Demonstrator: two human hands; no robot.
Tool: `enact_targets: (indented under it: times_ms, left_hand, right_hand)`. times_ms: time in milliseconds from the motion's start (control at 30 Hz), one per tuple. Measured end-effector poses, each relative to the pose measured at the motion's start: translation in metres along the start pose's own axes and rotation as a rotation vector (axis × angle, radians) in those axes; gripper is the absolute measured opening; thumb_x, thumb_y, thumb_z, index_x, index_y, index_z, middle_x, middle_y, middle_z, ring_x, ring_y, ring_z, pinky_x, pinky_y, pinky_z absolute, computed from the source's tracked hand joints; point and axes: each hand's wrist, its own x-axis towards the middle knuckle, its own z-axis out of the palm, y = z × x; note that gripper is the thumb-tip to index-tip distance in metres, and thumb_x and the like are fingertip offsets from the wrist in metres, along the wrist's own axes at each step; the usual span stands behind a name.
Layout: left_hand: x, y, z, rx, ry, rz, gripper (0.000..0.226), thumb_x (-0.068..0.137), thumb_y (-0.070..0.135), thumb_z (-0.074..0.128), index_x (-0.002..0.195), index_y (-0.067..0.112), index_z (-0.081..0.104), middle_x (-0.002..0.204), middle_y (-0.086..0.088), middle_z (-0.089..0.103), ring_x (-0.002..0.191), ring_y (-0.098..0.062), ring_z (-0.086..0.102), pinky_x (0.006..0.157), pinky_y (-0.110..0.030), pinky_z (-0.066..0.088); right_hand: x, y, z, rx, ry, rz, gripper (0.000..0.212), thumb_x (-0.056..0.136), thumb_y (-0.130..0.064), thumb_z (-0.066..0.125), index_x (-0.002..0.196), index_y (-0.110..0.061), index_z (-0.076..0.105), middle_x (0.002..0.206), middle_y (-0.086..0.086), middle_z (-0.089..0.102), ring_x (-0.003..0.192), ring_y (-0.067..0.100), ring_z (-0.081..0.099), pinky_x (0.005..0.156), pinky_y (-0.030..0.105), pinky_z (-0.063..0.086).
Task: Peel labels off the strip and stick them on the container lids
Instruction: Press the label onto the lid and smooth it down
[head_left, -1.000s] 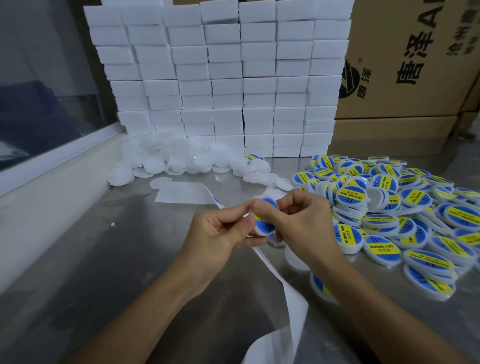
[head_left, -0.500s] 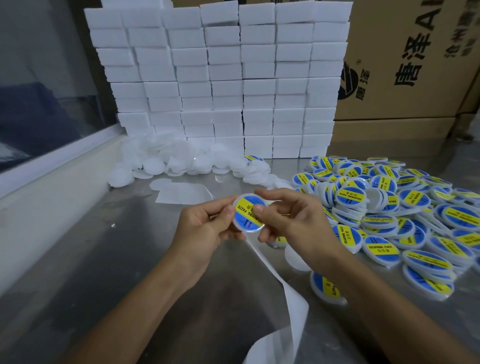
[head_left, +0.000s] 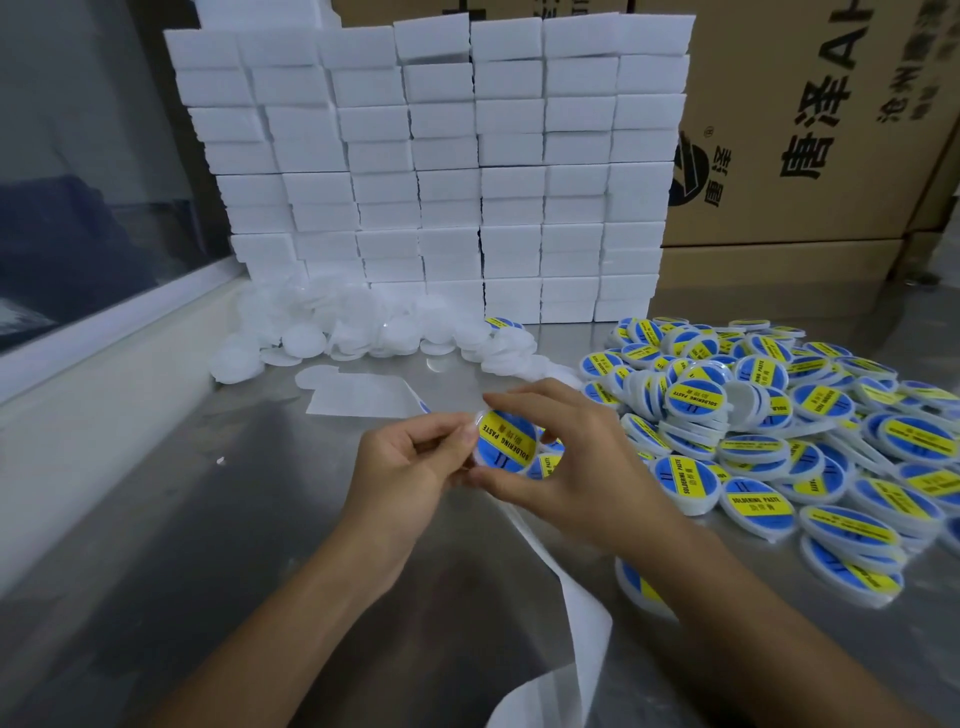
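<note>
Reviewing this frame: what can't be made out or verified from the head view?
- Container held between left hand and right hand: its underside and body face away.
- Label strip: hidden behind the hands, cut off by the bottom edge.
- White lids by the foam blocks: overexposed, outlines merge, uncountable.
- Labelled pile: cut off at the right edge.
- Cardboard box print: cropped.

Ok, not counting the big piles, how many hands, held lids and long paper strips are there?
Hands: 2 (left hand, right hand)
Held lid: 1
Long paper strip: 1
Total: 4
</note>
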Motion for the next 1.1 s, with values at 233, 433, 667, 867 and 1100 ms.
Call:
enact_targets:
  times_ms: [233, 433, 667, 867, 1100]
  left_hand:
    - [0.007, -0.02, -0.006, 0.594, 0.317, 0.179, 0.043, 0.059, 0.06, 0.076, 0.079, 0.03, 0.053, 0.051, 0.011, 0.052, 0.046, -0.006, 0.044, 0.055, -0.028, 0.044]
    - [0.005, -0.022, -0.004, 0.441, 0.171, -0.004, 0.029, 0.075, 0.0, 0.078, 0.088, 0.023, 0.066, 0.066, 0.009, 0.066, 0.055, -0.009, 0.056, 0.065, -0.029, 0.051]
    - [0.001, -0.009, -0.005, 0.163, 0.056, -0.069, 0.043, 0.077, -0.011, 0.071, 0.109, 0.018, 0.069, 0.098, 0.005, 0.076, 0.088, -0.011, 0.073, 0.072, -0.024, 0.06]
    - [0.004, -0.009, -0.007, 0.096, 0.091, -0.103, 0.034, 0.081, -0.006, 0.069, 0.106, 0.018, 0.066, 0.092, 0.002, 0.077, 0.075, -0.018, 0.074, 0.055, -0.027, 0.055]
    - [0.002, -0.009, -0.003, -0.005, -0.003, -0.131, 0.025, 0.084, -0.004, 0.067, 0.09, 0.018, 0.077, 0.092, -0.006, 0.077, 0.079, -0.02, 0.074, 0.061, -0.023, 0.056]
  right_hand:
    - [0.004, 0.045, -0.032, -0.386, 0.263, 0.383, 0.034, 0.079, -0.047, 0.073, 0.098, -0.02, 0.066, 0.087, -0.003, 0.066, 0.087, 0.025, 0.063, 0.08, 0.046, 0.049]
    - [-0.006, 0.088, -0.051, -0.462, 0.478, 0.533, 0.027, 0.086, -0.036, 0.071, 0.094, -0.012, 0.061, 0.111, 0.012, 0.054, 0.078, 0.022, 0.049, 0.068, 0.034, 0.041]
    - [-0.005, 0.096, -0.048, -0.598, 0.304, 0.605, 0.024, 0.097, -0.022, 0.051, 0.092, -0.003, 0.066, 0.09, 0.018, 0.066, 0.087, 0.039, 0.059, 0.096, 0.046, 0.04]
    - [0.003, 0.052, -0.032, -0.31, 0.233, 0.282, 0.024, 0.089, -0.022, 0.067, 0.11, -0.009, 0.069, 0.107, 0.007, 0.068, 0.1, 0.025, 0.061, 0.086, 0.04, 0.05]
    - [0.001, -0.002, 0.006, -0.208, 0.034, -0.05, 0.014, 0.086, -0.023, 0.071, 0.096, -0.014, 0.075, 0.09, 0.0, 0.067, 0.082, 0.023, 0.064, 0.066, 0.042, 0.052]
